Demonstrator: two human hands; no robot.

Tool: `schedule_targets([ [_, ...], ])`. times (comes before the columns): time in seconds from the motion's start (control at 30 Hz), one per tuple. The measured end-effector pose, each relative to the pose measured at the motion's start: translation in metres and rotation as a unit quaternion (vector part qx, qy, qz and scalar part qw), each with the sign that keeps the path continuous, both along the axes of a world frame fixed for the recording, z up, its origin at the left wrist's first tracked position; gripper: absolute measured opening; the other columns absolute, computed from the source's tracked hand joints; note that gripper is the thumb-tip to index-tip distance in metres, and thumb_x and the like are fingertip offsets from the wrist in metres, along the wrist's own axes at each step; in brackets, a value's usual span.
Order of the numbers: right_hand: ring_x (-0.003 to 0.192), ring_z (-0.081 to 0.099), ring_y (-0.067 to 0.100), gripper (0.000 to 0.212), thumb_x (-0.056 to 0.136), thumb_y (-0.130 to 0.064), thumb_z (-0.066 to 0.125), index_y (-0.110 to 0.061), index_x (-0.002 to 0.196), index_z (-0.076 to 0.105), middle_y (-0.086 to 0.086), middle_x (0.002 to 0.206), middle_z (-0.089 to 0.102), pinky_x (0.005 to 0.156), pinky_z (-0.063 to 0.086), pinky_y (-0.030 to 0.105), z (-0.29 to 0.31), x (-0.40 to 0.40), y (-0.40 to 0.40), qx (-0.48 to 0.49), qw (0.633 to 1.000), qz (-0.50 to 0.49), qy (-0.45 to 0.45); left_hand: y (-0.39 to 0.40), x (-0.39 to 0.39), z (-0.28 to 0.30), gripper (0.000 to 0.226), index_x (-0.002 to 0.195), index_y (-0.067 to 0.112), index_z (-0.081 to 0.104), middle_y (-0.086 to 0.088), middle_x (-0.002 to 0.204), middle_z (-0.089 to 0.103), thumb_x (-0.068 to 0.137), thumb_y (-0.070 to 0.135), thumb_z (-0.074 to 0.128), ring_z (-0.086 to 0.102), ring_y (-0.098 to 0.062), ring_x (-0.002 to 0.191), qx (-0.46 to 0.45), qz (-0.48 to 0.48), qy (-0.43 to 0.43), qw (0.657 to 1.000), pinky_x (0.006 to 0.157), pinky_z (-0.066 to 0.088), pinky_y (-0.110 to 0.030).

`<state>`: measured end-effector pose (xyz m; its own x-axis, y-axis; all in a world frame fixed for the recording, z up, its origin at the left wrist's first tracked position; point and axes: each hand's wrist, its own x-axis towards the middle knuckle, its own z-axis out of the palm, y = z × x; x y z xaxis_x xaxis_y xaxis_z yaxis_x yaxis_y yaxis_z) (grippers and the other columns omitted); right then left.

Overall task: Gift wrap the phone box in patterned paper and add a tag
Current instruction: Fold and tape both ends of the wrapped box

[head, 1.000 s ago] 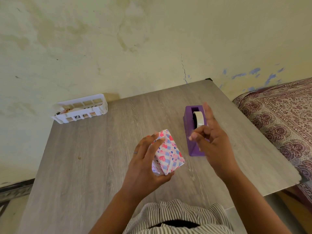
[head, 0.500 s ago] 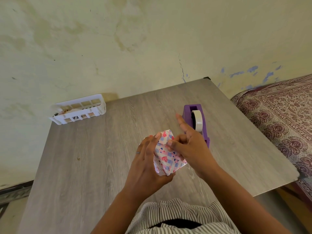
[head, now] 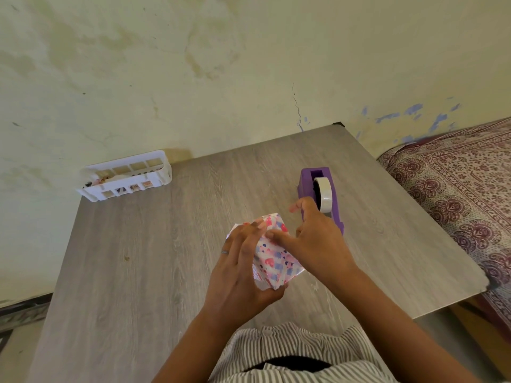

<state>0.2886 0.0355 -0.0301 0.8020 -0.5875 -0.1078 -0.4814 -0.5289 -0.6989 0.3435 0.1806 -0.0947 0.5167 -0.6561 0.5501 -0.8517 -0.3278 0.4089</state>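
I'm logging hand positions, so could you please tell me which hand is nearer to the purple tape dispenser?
Right. The right hand lies just in front of the purple tape dispenser, overlapping its near end while its fingertips press the wrapped box. The left hand holds the box's far side, further away.

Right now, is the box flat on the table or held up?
Held up, tilted: left hand grips the wrapped box above the table.
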Motion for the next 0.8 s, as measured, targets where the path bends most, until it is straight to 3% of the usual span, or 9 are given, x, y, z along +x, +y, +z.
schedule_targets([
  [0.17, 0.082, 0.056, 0.010, 0.071, 0.070, -0.061, 0.070, -0.026, 0.122, 0.038, -0.009, 0.094, 0.052, 0.069, 0.046, 0.024, -0.004, -0.004, 0.000, 0.006, 0.998, 0.031, 0.056, 0.009, 0.001, 0.003, 0.090, 0.139, 0.026, 0.023, -0.002, 0.139, 0.036, 0.068, 0.065, 0.062, 0.044, -0.024, 0.126, 0.044, 0.028, 0.006, 0.999, 0.094, 0.050, -0.038],
  [0.27, 0.083, 0.056, 0.010, 0.070, 0.069, -0.059, 0.072, -0.027, 0.121, 0.038, -0.010, 0.096, 0.052, 0.069, 0.047, 0.024, -0.008, -0.006, -0.003, 0.038, 0.995, 0.043, 0.082, 0.011, 0.001, 0.002, 0.086, 0.136, 0.026, 0.032, -0.004, 0.140, 0.035, 0.067, 0.067, 0.060, 0.042, -0.024, 0.126, 0.068, 0.042, -0.001, 0.997, 0.091, 0.049, -0.036],
  [0.37, 0.063, 0.051, 0.007, 0.057, 0.071, -0.046, 0.077, -0.025, 0.113, 0.046, -0.007, 0.076, 0.053, 0.055, 0.041, 0.020, -0.013, -0.013, -0.013, 0.140, 0.983, 0.066, 0.094, 0.010, 0.002, 0.002, 0.083, 0.136, 0.024, 0.036, -0.005, 0.140, 0.035, 0.068, 0.064, 0.063, 0.039, -0.021, 0.128, 0.060, 0.033, 0.005, 0.998, 0.094, 0.045, -0.032],
  [0.43, 0.052, 0.045, 0.010, 0.039, 0.074, -0.035, 0.077, -0.019, 0.102, 0.055, -0.001, 0.064, 0.051, 0.046, 0.037, 0.021, -0.018, -0.019, -0.029, 0.208, 0.978, 0.015, 0.021, 0.011, 0.003, 0.002, 0.080, 0.134, 0.025, 0.039, -0.005, 0.140, 0.035, 0.067, 0.060, 0.067, 0.037, -0.018, 0.130, 0.040, 0.030, 0.015, 0.999, 0.096, 0.042, -0.029],
  [0.53, 0.062, 0.055, 0.016, 0.027, 0.077, -0.030, 0.076, -0.015, 0.091, 0.059, 0.006, 0.078, 0.058, 0.051, 0.052, 0.033, -0.031, -0.024, -0.064, 0.202, 0.959, -0.154, -0.123, 0.012, 0.001, 0.003, 0.081, 0.132, 0.026, 0.038, -0.002, 0.140, 0.034, 0.065, 0.060, 0.068, 0.036, -0.018, 0.130, 0.032, 0.035, 0.018, 0.999, 0.097, 0.042, -0.031],
  [0.67, 0.067, 0.056, 0.016, 0.034, 0.082, -0.037, 0.071, -0.010, 0.096, 0.057, 0.007, 0.086, 0.058, 0.063, 0.059, 0.045, -0.068, -0.024, -0.093, 0.197, 0.944, -0.253, -0.075, 0.009, -0.002, 0.004, 0.097, 0.139, 0.023, 0.025, 0.003, 0.140, 0.033, 0.063, 0.060, 0.071, 0.038, -0.018, 0.129, 0.025, 0.034, 0.044, 0.998, 0.103, 0.041, -0.036],
  [0.8, 0.076, 0.062, 0.023, 0.027, 0.088, -0.037, 0.063, -0.011, 0.094, 0.060, 0.012, 0.094, 0.065, 0.065, 0.058, 0.043, -0.098, -0.012, -0.095, 0.261, 0.925, -0.267, -0.065, 0.009, 0.001, 0.005, 0.094, 0.141, 0.020, 0.029, 0.001, 0.141, 0.032, 0.064, 0.061, 0.066, 0.034, -0.014, 0.130, 0.045, 0.036, 0.026, 0.998, 0.104, 0.034, -0.028],
])
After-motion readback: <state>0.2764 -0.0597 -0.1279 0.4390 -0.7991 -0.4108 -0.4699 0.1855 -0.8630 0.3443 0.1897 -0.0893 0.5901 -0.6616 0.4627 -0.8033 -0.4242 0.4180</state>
